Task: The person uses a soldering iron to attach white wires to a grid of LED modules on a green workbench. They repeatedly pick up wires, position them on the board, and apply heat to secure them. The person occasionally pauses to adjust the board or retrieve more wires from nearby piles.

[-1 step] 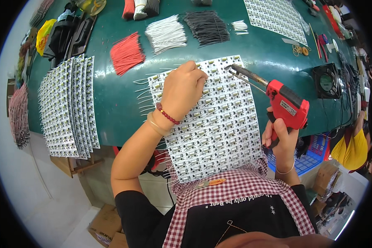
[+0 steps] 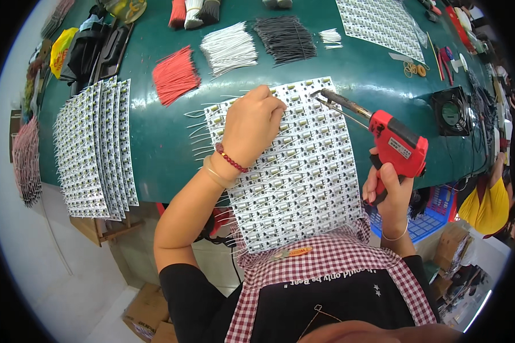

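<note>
A white panel of small circuit boards [image 2: 303, 188] lies in front of me, its near end against my checked apron. White wires stick out along its left edge. My left hand [image 2: 252, 120] rests over the panel's upper part, its fingers closed in a pinch; whatever is between the fingertips is hidden. In my right hand [image 2: 388, 188] is a red and black soldering gun [image 2: 396, 140], gripped by its handle. Its long metal tip and a thin feed tube point left, above the far right part of the panel.
Bundles of red wires [image 2: 176, 74], white wires [image 2: 229, 48] and black wires [image 2: 285, 39] lie on the green table [image 2: 154, 143] beyond the panel. Stacked wired panels [image 2: 91, 148] stand left. A small black fan [image 2: 453, 111] sits right, above a blue crate [image 2: 423, 220].
</note>
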`<action>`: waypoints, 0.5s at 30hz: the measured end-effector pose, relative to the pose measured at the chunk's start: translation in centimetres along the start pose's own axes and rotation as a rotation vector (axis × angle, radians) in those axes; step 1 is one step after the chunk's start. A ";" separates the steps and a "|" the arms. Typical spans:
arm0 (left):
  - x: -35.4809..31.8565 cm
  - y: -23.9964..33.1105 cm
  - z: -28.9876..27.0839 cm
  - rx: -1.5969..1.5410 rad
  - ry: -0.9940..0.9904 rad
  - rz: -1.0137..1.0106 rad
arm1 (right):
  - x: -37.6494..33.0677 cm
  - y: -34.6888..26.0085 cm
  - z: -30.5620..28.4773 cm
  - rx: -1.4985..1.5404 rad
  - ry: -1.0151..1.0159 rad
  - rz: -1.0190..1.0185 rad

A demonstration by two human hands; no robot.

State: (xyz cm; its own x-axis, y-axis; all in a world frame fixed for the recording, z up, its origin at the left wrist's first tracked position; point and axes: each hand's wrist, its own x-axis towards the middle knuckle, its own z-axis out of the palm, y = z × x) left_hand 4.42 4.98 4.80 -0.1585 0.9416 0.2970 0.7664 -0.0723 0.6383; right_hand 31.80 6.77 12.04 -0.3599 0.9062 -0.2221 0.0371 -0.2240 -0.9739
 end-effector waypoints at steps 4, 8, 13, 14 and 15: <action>0.0 -0.1 0.0 -0.054 0.008 0.002 | 0.2 -0.5 -0.7 0.140 0.029 0.001; 0.3 0.4 -0.6 -0.006 0.018 0.057 | 0.0 -1.1 -2.5 0.201 0.067 -0.032; 0.1 1.7 -2.1 0.160 -0.012 0.088 | -0.6 -1.3 -6.2 0.346 0.185 -0.160; 1.5 2.1 -2.1 0.152 0.001 0.135 | 0.4 -1.5 -7.1 0.409 0.194 -0.225; 2.5 3.1 -1.9 0.155 0.001 0.173 | 0.9 -1.4 -8.2 0.435 0.260 -0.325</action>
State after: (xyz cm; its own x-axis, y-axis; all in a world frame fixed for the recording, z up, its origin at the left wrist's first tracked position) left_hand 5.21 6.50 8.84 -0.0168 0.9193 0.3933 0.8685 -0.1815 0.4612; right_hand 39.05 10.80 12.81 -0.0464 0.9986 0.0265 -0.4415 0.0033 -0.8973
